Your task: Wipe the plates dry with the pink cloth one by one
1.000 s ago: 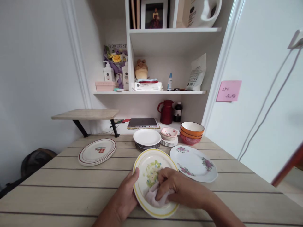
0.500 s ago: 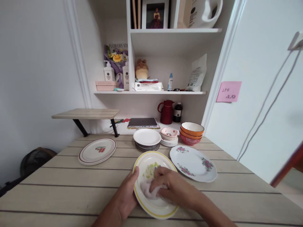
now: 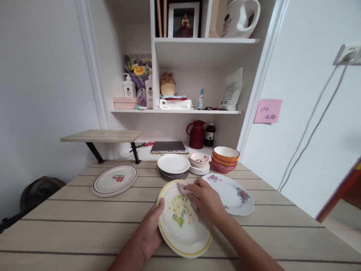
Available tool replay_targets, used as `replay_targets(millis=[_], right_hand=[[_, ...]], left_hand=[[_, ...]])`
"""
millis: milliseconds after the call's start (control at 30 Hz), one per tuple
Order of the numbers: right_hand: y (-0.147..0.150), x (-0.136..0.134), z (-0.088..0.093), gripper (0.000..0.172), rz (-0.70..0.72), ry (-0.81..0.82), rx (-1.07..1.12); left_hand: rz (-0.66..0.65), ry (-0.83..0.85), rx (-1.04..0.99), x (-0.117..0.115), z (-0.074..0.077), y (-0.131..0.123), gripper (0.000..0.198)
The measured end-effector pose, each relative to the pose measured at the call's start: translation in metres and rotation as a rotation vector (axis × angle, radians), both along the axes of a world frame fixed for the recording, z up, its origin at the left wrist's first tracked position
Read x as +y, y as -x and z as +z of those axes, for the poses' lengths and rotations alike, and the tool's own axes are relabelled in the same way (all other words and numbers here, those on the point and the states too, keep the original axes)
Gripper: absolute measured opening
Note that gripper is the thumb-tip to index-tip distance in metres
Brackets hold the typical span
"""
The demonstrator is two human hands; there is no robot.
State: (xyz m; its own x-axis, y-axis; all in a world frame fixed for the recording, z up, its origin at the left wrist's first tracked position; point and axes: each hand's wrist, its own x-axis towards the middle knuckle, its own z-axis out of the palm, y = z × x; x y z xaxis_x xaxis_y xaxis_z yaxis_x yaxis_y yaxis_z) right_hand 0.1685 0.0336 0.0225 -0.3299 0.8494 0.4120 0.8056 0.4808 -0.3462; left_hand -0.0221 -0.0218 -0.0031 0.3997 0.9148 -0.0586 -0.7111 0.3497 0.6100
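A: Where is the yellow-rimmed plate (image 3: 186, 239)?

B: It is at the near edge of the wooden table (image 3: 84, 222), right in front of the person. It looks tilted up a little on its near-left side rather than lying flat.

A: What are the hands doing with it?

B: The left hand (image 3: 149, 234) grips the plate's left rim, with the thumb over the yellow band and the fingers curled underneath, out of sight. The right hand (image 3: 207, 201) is closed on a small pink cloth (image 3: 183, 187) and presses it against the far rim.

A: How would the plate handle?

B: It looks like glazed ceramic, so it is probably stiff, fairly heavy and smooth enough to slip. It would likely chip if it struck the table or another dish. The rim seems the safest place to hold it, pinched between thumb and fingers as the left hand has it. The cloth is soft and limp and bunches under the fingertips.

A: What is nearby?

B: A rose-patterned plate (image 3: 239, 195) lies just to the right, partly behind the right hand. Behind it are a stack of white plates (image 3: 173, 165) and orange bowls (image 3: 225, 155), and red-trimmed plates (image 3: 114, 180) sit well to the left.
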Motion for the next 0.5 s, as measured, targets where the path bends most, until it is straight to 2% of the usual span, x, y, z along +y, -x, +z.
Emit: replay_targets(millis=[133, 300, 367, 500], right_hand=[[-0.018, -0.007, 0.004, 0.023, 0.030, 0.096, -0.074], [-0.025, -0.023, 0.013, 0.021, 0.415, 0.269, -0.128], [-0.018, -0.027, 0.014, 0.021, 0.492, 0.250, -0.108], [0.006, -0.032, 0.008, 0.024, 0.487, 0.124, -0.014]], left_hand=[[0.018, 0.010, -0.008, 0.002, -0.002, 0.003, 0.061], [-0.001, 0.021, -0.042, 0.004, -0.005, 0.007, 0.061], [-0.018, 0.023, -0.054, 0.004, -0.004, 0.008, 0.061], [-0.016, 0.021, -0.043, 0.004, -0.002, 0.008, 0.057]])
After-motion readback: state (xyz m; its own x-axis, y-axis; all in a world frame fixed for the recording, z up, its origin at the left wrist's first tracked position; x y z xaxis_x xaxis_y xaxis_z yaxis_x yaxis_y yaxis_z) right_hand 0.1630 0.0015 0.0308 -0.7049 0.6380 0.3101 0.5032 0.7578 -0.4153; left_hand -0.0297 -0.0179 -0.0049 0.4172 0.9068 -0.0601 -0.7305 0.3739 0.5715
